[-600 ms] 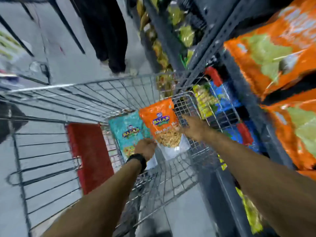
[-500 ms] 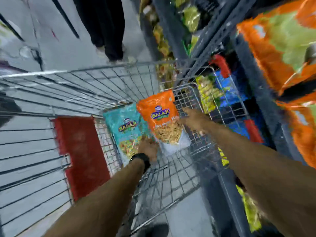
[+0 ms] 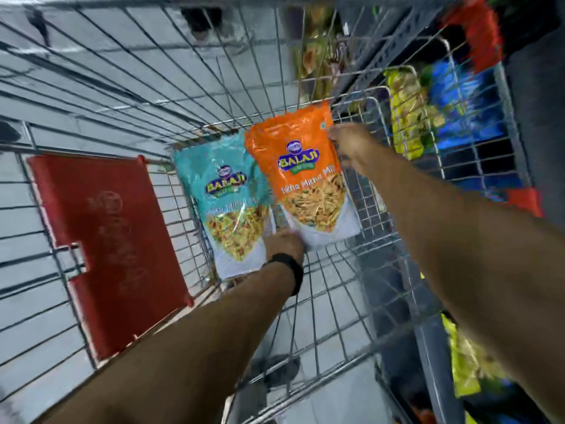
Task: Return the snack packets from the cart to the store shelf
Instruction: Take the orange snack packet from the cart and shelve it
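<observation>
Two Balaji snack packets stand side by side in the wire cart (image 3: 122,96), leaning on its inner mesh. The orange packet (image 3: 299,166) is on the right and overlaps the teal packet (image 3: 226,191) on the left. My right hand (image 3: 351,145) grips the orange packet's upper right edge. My left hand (image 3: 284,243), with a black wristband, is pressed against the bottom where the two packets meet. Its fingers are hidden, so I cannot tell which packet it holds.
A red plastic seat flap (image 3: 107,240) lies in the cart on the left. The store shelf stands close on the right, with yellow-green packets (image 3: 409,117) and blue packets (image 3: 464,99) behind a grey upright (image 3: 391,41). Another person's shoes (image 3: 198,19) are beyond the cart.
My view has dropped closer over the cart. My right hand moved up to the orange packet's top right edge. My left hand slid right from the teal packet to the seam between the packets.
</observation>
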Available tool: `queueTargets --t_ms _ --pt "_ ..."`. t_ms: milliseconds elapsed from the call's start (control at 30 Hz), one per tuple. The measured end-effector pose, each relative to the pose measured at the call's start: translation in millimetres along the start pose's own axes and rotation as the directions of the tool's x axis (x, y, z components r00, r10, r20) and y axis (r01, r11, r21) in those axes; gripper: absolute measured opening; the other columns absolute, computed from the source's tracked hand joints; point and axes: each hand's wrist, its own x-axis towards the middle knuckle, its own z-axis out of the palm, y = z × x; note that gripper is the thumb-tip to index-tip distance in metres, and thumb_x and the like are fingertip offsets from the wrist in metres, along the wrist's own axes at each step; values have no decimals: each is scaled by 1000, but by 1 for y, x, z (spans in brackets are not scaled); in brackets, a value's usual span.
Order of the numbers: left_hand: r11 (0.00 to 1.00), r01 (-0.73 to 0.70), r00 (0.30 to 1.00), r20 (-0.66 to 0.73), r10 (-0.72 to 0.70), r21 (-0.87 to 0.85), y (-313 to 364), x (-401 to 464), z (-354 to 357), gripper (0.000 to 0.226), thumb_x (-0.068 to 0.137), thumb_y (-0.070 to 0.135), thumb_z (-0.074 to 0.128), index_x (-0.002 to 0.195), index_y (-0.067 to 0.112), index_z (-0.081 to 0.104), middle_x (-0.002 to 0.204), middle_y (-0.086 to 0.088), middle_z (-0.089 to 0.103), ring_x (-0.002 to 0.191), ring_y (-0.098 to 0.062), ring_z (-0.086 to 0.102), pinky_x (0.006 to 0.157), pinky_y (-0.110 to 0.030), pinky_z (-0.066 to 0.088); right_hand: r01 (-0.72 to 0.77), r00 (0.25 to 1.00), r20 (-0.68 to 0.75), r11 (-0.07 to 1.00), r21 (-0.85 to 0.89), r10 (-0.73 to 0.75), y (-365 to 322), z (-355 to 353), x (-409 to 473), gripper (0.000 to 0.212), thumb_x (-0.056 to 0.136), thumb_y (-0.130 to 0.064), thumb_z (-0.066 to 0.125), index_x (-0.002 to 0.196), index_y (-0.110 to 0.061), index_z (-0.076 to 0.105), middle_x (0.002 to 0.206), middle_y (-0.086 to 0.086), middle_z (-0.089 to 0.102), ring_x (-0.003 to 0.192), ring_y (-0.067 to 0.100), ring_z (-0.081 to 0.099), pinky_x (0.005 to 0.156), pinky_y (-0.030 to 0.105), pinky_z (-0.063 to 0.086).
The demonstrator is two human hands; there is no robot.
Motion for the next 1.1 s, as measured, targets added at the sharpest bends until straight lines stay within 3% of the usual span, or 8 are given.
queueTargets --t_ms 100,200,333,433,567,667,867,1100 --pt "996 -76 995 -63 79 48 10 -12 -4 40 107 19 40 143 10 56 147 -10 59 142 -29 52 118 -40 39 0 999 -32 1000 31 1 -1 5 5 11 100 -23 58 95 -15 64 81 0 68 51 3 64 44 20 51" --pt "989 25 1000 -2 -26 -146 9 -17 -4 40 105 18 44 140 7 60 147 -11 60 138 -24 58 103 -27 45 0 991 -131 1000 21 3 -7 1 4 7 96 -19 64 95 -13 67 91 2 74 70 11 70 55 28 60" --pt "994 -87 996 13 88 -60 15 -30 -13 42 106 13 42 145 6 55 149 -13 58 138 -25 56 83 -17 35 78 956 -285 997 13 -71 -12 -13 -10 5 84 -17 74 81 -15 70 97 11 80 83 24 77 79 44 64" --pt "980 -186 982 17 188 -63 21 -50 -32 42 105 9 44 145 2 55 149 -17 57 139 -30 55 103 -25 45 159 933 -345 978 137 -103 -23 -28 -51 14 77 -17 76 88 -9 75 94 13 80 74 24 73 71 40 60" --pt "918 -335 941 -122 315 -213 27 -95 -66 17 97 16 55 95 10 71 125 -26 71 118 -40 67 100 -44 53 330 892 -401 906 264 -208 -47 -57 -142 5 75 -16 74 79 -12 72 88 11 79 75 25 73 72 44 62" --pt "810 -556 830 -180 528 -186 39 -169 -102 28 88 19 56 65 4 54 89 -35 68 93 -46 68 77 -47 51 468 852 -404 829 307 -332 -69 -87 -241 10 80 -14 73 72 -16 67 76 4 72 65 18 64 62 34 52" --pt "451 -891 446 -256 858 -39 49 -353 -164 31 89 35 49 73 12 63 71 -15 60 73 -19 54 71 -33 40 728 665 -463 648 226 -586 -104 -166 -504 22 92 -13 67 71 -18 61 47 -12 64 41 -1 57 42 14 46" --pt "30 -985 60 -176 982 -167 72 -565 -154 24 102 16 56 81 19 66 74 0 60 56 -2 50 62 -25 46 907 334 -649 421 23 -684 -84 -252 -766 18 96 -16 63 78 -13 64 72 5 67 56 13 63 53 28 59"
